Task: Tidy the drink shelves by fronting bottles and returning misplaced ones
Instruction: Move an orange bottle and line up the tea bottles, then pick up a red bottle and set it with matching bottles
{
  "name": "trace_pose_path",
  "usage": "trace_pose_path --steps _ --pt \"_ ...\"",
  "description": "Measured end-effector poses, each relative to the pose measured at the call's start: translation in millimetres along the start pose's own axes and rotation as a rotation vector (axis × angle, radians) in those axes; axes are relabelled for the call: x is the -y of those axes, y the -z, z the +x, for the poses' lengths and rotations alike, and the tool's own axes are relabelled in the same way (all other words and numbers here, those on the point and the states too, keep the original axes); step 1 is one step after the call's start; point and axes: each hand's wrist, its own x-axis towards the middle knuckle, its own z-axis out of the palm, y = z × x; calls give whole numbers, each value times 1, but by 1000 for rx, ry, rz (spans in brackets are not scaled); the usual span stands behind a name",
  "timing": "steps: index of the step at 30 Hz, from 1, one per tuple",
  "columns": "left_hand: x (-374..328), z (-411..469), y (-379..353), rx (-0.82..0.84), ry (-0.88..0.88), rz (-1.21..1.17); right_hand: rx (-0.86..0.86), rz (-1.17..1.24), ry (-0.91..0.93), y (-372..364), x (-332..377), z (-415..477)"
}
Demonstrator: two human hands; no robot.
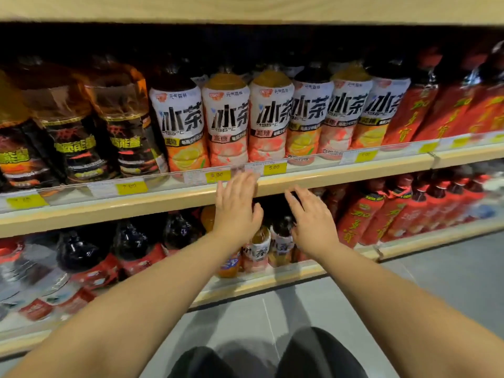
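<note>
Dark trousers [319, 350] are seen lowest down, over the grey floor [450, 282]. The left hand [237, 211] and right hand [311, 222] are held up before the shelf edge [354, 173]. Their fingers [245, 181] are spread wide and nothing is held. White-label iced tea bottles [226, 121] are lined up on the upper shelf, between dark energy drink bottles [73, 132] and red tea bottles [403, 113]. Small iced tea bottles [260, 246] are seen below, behind the hands.

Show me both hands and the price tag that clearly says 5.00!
left hand [237, 211], head view, back of the hand.
right hand [311, 222], head view, back of the hand.
price tag [274, 167], head view, middle of its yellow part.
</note>
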Motion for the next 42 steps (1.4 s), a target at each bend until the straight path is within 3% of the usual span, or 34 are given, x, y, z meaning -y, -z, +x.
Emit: trace_pose_path --steps 5,8,13,22,29,32,37,42 --pt "-36 15 -49 153 -37 303 90 36 -273 -18 -57 -45" --pt "-33 23 -73 17 13 268 142 220 -435 -41 -74 -64" --pt "-6 33 -113 -328 -103 375 189 411 -523 -98 -93 -71" --pt "13 41 -142 -593 -77 714 282 677 -420 -152 -147 -14" --pt "11 40 -140 -563 -33 795 331 703 -185 -160 -181 1" --pt "8 43 -143 -592 -22 788 382 737 -212 -162 -186 12" --pt "12 47 -151 -703 -28 775 574 594 -90 -175 -195 34" --pt "9 45 -150 -678 -46 707 565 771 -155 -170 -194 23"
